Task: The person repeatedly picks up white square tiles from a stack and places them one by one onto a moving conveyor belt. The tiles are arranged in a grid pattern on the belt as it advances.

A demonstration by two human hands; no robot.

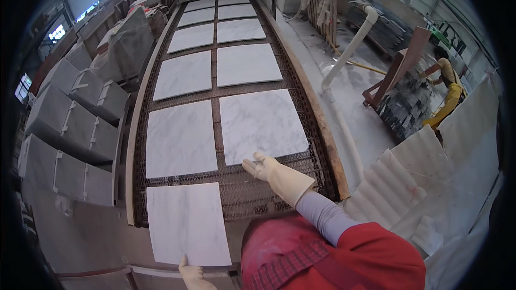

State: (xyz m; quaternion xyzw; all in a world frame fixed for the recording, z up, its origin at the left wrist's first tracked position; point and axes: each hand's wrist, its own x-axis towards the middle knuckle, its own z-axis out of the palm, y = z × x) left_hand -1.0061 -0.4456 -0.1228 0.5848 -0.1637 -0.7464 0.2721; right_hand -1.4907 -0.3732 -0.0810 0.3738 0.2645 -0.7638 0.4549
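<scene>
My left hand point(192, 275), in a cream rubber glove, grips the near edge of a square white marble tile point(188, 224), one digit on its top and the other fingers folded or hidden. The far part of that tile lies over the near end of a mesh conveyor belt point(258, 198); its near part reaches past the belt. My right hand point(260, 166), gloved alike, is open with fingers apart, at the near edge of another grey-veined tile point(260, 126). Whether it touches that tile, I cannot tell. Beside it on the left lies a similar tile point(181, 138).
More tiles point(248, 64) lie in two rows along the belt, between wooden side rails point(303, 96). Wrapped grey slabs point(70, 123) stand at left. White pipes point(349, 53) run along the right. A person in yellow point(449, 96) works beside stacked dark stone strips point(411, 102).
</scene>
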